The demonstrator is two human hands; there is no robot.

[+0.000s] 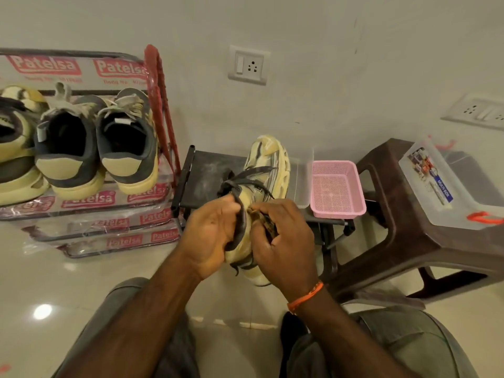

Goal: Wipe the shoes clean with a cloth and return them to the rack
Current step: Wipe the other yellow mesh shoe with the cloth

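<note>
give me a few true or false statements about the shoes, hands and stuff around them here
1. Both hands, left hand and right hand, hold the cream sneaker. True.
2. The pink basket sits on the brown stool. False: it rests on the small black stand beside the stool.
3. Grey and cream sneakers stand on the shoe rack with heels toward the camera. True.
4. The held sneaker is on the rack. False: it is off the rack, in front of the black stand.
5. A clear plastic box sits on the stool. True.
</note>
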